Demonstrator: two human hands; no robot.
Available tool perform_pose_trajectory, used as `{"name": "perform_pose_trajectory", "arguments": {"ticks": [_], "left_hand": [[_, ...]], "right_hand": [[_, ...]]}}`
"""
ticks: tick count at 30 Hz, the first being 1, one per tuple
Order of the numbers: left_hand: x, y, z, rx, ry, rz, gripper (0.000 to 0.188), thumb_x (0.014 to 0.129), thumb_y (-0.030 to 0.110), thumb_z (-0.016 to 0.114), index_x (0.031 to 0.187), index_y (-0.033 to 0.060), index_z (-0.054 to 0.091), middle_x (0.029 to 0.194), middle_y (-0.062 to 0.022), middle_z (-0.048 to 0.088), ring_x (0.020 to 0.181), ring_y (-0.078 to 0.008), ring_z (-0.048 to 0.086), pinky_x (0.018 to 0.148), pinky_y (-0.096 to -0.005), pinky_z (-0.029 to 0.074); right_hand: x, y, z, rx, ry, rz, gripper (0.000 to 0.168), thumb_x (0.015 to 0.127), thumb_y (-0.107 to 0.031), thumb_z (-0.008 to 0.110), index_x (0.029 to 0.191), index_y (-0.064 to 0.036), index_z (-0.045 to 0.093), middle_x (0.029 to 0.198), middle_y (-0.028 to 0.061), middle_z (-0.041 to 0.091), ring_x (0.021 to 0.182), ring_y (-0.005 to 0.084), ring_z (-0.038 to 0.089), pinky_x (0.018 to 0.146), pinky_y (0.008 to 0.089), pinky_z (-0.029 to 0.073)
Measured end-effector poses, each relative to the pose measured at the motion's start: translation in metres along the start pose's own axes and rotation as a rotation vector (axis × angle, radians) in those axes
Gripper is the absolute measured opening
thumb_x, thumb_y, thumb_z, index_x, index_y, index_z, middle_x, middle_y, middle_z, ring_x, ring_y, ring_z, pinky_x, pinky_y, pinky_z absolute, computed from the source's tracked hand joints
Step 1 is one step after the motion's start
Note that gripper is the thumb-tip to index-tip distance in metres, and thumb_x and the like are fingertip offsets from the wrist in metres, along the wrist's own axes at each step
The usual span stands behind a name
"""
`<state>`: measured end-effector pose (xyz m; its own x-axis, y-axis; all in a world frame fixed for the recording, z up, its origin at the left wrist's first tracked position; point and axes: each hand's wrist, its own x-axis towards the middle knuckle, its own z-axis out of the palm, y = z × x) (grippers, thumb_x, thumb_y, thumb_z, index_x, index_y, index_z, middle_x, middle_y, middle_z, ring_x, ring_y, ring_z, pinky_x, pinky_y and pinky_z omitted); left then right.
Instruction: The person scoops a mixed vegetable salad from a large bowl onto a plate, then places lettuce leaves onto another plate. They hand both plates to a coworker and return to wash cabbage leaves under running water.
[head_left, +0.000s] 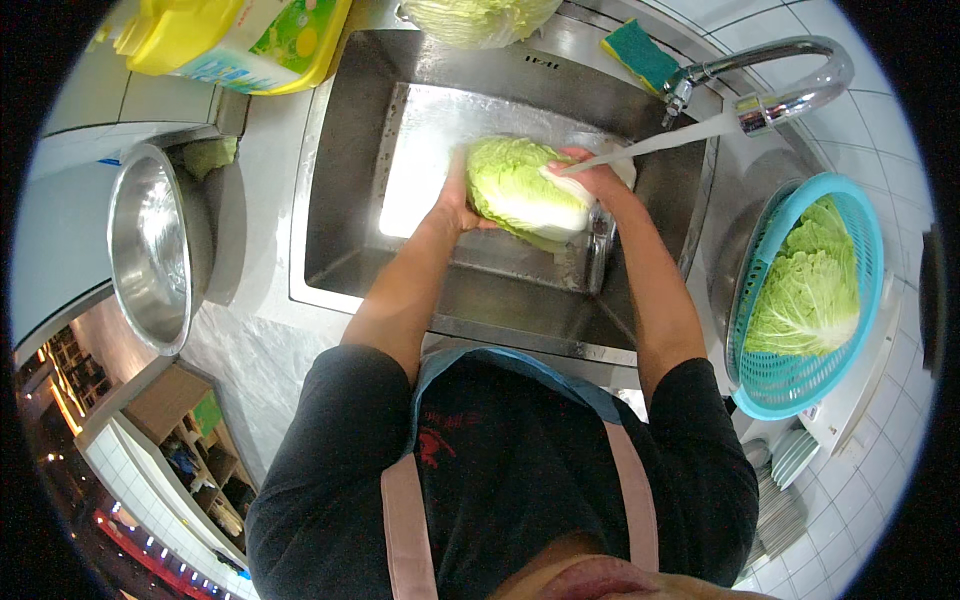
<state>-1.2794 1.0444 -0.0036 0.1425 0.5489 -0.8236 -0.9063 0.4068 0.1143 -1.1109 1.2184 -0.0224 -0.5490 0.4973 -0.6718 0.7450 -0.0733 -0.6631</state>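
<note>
A napa cabbage (517, 187) is held between both hands inside a stainless steel sink (352, 165). My left hand (457, 199) supports its leafy left side, with the fingers partly behind and beneath it. At the white stem end, my right hand (592, 176) grips the cabbage from the upper right. Water runs from the curved chrome faucet (795, 97) onto my right hand and that end of the cabbage. Another napa cabbage (480, 19) lies at the sink's far edge. The sink's drain area is partly hidden by the held cabbage.
To the right, a blue plastic colander (847, 375) holds cabbage (810, 300). A green and yellow scouring sponge (641, 54) lies beside the faucet. At left are a large steel bowl (150, 247) and a yellow plastic jug (187, 34). Stacked plates (793, 457) are at lower right.
</note>
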Motion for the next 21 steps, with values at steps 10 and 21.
{"name": "perform_pose_trajectory", "arguments": {"ticks": [10,21], "left_hand": [[0.001,0.037,-0.051,0.035,-0.034,0.268,0.051,0.09,0.043,0.028,0.124,0.0097,0.046,0.126,-0.0109,0.047,0.117,-0.0292,0.044,0.094,-0.0548,0.033],[-0.057,0.04,-0.033,0.352,0.406,0.354,0.066,0.086,0.057,0.032,0.135,0.0119,0.03,0.138,-0.0209,0.025,0.12,-0.0368,0.037,0.094,-0.0587,0.031]], "right_hand": [[-0.055,-0.026,0.03,-0.681,0.237,-0.591,0.085,0.05,-0.034,0.08,0.123,-0.01,0.044,0.125,0.0152,0.038,0.11,0.0361,0.04,0.095,0.0407,0.034],[-0.083,-0.021,0.04,-0.556,0.297,-0.637,0.057,0.059,-0.016,0.071,0.111,-0.007,0.049,0.112,0.0131,0.05,0.107,0.0336,0.044,0.089,0.0387,0.041]]}}
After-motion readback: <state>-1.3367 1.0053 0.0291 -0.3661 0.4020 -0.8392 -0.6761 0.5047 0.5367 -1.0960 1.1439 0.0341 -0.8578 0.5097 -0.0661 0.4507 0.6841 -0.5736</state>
